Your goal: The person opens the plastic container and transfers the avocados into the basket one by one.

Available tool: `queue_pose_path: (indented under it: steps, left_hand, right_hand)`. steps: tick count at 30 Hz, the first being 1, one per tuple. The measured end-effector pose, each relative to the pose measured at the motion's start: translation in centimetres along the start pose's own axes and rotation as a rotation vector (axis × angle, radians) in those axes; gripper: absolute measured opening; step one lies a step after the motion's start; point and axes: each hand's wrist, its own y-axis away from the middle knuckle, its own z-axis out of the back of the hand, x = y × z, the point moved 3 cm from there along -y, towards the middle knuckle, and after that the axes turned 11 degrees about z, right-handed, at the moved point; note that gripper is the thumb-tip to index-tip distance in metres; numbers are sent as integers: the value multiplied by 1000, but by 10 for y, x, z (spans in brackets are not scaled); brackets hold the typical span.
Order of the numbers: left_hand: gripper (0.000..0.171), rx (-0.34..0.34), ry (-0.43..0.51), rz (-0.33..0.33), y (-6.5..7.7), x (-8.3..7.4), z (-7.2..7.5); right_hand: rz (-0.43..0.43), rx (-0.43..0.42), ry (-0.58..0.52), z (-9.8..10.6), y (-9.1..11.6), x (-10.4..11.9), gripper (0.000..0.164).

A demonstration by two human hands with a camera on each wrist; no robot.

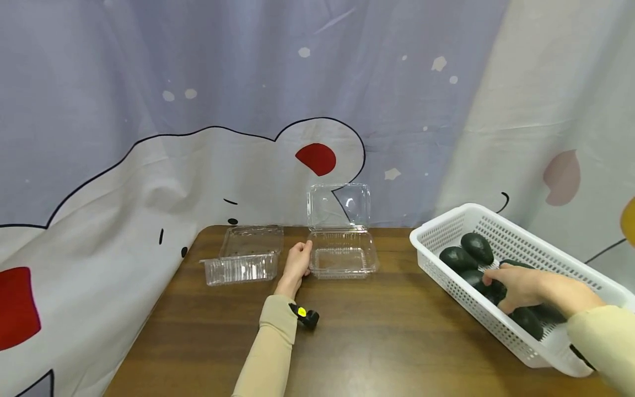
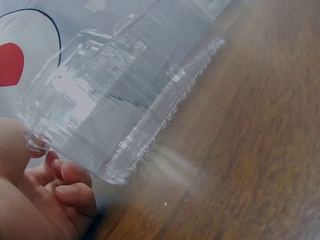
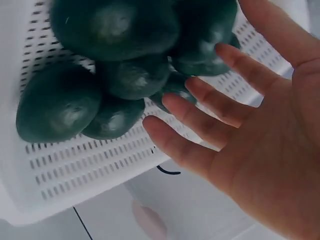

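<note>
A clear plastic clamshell container (image 1: 343,270) stands on the table with its lid raised at the back. My left hand (image 1: 296,262) pinches its left rim between thumb and forefinger, as the left wrist view shows, the other fingers curled beside the wall. Over at the right, my right hand (image 1: 533,288) is inside a white slotted basket (image 1: 471,303), above several dark green avocados (image 1: 477,248). In the right wrist view the fingers of that hand (image 3: 270,150) are spread and nothing is in the palm; the fingertips are close to the avocados (image 3: 59,102).
Left of the left hand stands a second clear clamshell container (image 1: 241,270), its lid also open. The wooden table (image 1: 357,342) meets a printed curtain (image 1: 248,182) at the back. A black wrist strap with a camera (image 1: 305,315) sits over the left sleeve.
</note>
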Motion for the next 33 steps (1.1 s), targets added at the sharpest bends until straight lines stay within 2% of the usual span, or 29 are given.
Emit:
queue_pose_path:
  steps: [4,9,13,18,22,26,29,33]
  left_hand:
    - [25,-30,-14,-12,1,-3,4]
    - [25,-88,-61,-71,5,-10,10]
    - [35,-129,-84,-123,12,-20,13]
    - [40,-127,-147,-194,27,-33,15]
    - [45,-131,-260,-270,46,-46,16]
    - [49,-166,-420,-388,65,-59,16]
    - [49,-183,-520,-488,80,-66,15]
    - [48,-218,-611,-578,93,-72,16]
  right_hand:
    - [81,-120,13,15,-4,6,40]
    - [157,-308,28,32,-8,18,35]
    - [172,-400,-8,40,-5,39,35]
    - [165,-473,-36,39,-8,72,42]
    - [140,-519,-72,33,-17,97,53]
    - [99,-554,-144,25,-30,116,65]
    - [93,-601,-189,18,-42,127,67]
    - [93,-673,-186,6,-60,136,66]
